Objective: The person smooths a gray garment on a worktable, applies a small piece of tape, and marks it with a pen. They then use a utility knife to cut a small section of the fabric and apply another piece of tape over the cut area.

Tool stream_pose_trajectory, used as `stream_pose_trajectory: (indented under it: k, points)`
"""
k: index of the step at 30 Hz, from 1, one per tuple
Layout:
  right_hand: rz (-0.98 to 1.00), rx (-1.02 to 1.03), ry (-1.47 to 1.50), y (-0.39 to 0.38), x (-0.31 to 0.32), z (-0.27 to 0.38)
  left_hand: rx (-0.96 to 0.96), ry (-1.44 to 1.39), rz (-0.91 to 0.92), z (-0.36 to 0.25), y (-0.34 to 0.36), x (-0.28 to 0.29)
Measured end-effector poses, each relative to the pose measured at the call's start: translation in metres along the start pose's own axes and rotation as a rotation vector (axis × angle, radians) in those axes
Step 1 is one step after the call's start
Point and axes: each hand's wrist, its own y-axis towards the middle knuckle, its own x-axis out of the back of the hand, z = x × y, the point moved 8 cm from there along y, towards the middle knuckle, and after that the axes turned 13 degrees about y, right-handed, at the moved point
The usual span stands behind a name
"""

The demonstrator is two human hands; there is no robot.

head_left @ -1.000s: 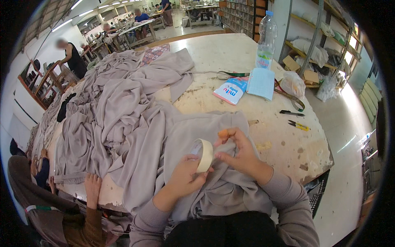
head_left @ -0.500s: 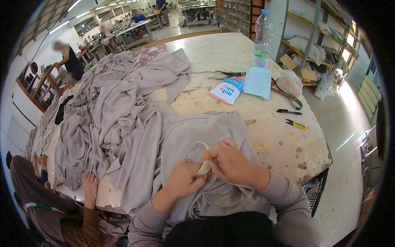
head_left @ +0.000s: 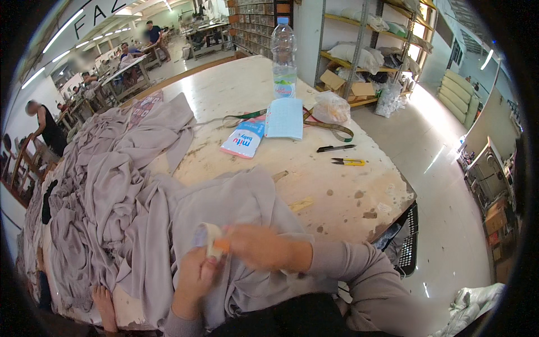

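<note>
My left hand (head_left: 194, 274) grips a cream roll of masking tape (head_left: 214, 236) between thumb and fingers, holding it up over the grey fabric (head_left: 233, 194). Against the roll's right side, my right hand (head_left: 259, 246) is closed and smeared by motion. A small orange piece (head_left: 223, 245) shows at its fingertips, touching the roll; its exact kind is unclear. The grey fabric spreads under both hands, with a larger crumpled heap (head_left: 109, 196) to the left.
Farther back lie a blue-and-white packet (head_left: 244, 138), a light blue notepad (head_left: 284, 119), a tape measure (head_left: 335, 130), a pen (head_left: 337, 148) and yellow thread snips (head_left: 349, 162). A plastic bottle (head_left: 284, 59) stands behind. Another person's hand (head_left: 103, 306) rests on the table's near left edge.
The view has turned to the right, so table things appear farther left. Both hands stay on the tape roll; the right hand has blurred, its forearm now lying more sideways.
</note>
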Motion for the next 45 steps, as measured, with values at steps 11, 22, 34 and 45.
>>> stream_pose_trajectory:
  k: [11, 22, 34, 45]
  points:
    - [-0.548, -0.231, 0.056, -0.002, 0.090, 0.002, -0.023, -0.499, -0.168, 0.028, -0.009, 0.036]
    - [0.130, -0.079, -0.251, 0.012, 0.038, -0.041, 0.133, -0.213, -0.303, -0.004, -0.032, 0.037]
    - [-0.401, -0.300, -1.112, -0.018, 0.178, -0.143, 0.125, 0.357, 0.034, -0.001, -0.084, 0.013]
    - [-0.035, -0.528, 0.336, -0.043, -0.018, -0.086, 0.050, 0.482, 0.292, -0.015, -0.105, -0.035]
